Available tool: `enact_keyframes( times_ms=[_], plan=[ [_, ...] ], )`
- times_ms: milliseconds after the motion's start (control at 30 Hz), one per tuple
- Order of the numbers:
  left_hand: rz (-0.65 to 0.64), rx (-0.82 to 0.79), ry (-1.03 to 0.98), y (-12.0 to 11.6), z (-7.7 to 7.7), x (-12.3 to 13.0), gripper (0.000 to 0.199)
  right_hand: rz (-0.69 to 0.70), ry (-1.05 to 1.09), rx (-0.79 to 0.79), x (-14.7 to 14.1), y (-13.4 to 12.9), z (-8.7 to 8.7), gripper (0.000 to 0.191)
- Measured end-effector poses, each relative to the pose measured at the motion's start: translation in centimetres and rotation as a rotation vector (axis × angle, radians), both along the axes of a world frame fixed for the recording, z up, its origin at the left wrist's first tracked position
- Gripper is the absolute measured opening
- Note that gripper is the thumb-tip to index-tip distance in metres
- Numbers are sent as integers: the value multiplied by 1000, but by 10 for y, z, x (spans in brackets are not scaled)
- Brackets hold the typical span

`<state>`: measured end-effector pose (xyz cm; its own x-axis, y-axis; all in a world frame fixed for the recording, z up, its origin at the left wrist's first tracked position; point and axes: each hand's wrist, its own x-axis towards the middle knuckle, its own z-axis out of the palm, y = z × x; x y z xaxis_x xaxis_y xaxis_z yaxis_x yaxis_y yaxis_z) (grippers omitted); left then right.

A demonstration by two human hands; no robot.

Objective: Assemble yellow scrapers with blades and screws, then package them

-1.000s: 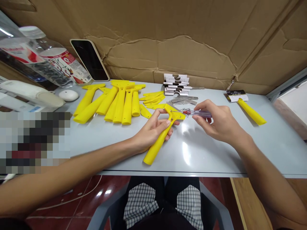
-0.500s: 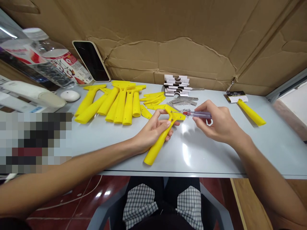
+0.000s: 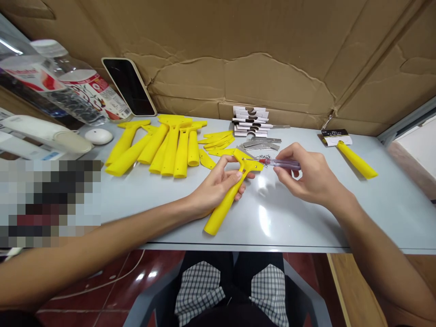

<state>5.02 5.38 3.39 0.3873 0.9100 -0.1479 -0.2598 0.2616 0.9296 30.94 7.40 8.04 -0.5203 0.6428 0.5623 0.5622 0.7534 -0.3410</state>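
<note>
A yellow scraper [image 3: 223,212] is gripped near its head by my left hand [image 3: 218,186], its handle slanting down toward the table's front edge. My right hand [image 3: 304,175] is closed around the clear purplish handle of a screwdriver [image 3: 284,163]. The screwdriver's thin shaft reaches left to the scraper's head, its tip at or near a screw there; exact contact is too small to tell. Another screw shows on the right part of the head. Just behind lie a small pile of screws [image 3: 267,159] and several metal blades [image 3: 262,144].
Several yellow scraper handles [image 3: 170,150] lie left, beside flat yellow pieces [image 3: 218,141]. A stack of white blade cards [image 3: 251,122] sits at the back. One scraper with a black-and-white cover [image 3: 357,160] lies right. Bottles [image 3: 97,93], a phone [image 3: 130,86] and a white mouse [image 3: 98,136] stand left.
Almost nothing differs. Both hands, the scraper and the screwdriver keep the same place, with only a very slight shift of my right-hand fingers on the screwdriver handle.
</note>
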Motion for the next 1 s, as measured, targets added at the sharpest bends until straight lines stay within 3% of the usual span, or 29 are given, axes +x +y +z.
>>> enact_keyframes(
  times_ms=[200,333,600,767,1000],
  plan=[
    [-6,-5,2,-1,0,0,37,-81,-39,95,4,4,-3,9],
    [1,-8,-1,-1,0,-1,42,-22,-29,35,1,1,-1,18],
    [-10,-9,-7,0,0,-1,38,5,-25,21,2,4,-2,5],
    [-8,-13,-15,0,0,-1,37,88,-35,64,0,2,-2,18],
    [-6,-15,-18,1,-3,-1,39,78,-27,29,2,2,-1,24]
  ],
)
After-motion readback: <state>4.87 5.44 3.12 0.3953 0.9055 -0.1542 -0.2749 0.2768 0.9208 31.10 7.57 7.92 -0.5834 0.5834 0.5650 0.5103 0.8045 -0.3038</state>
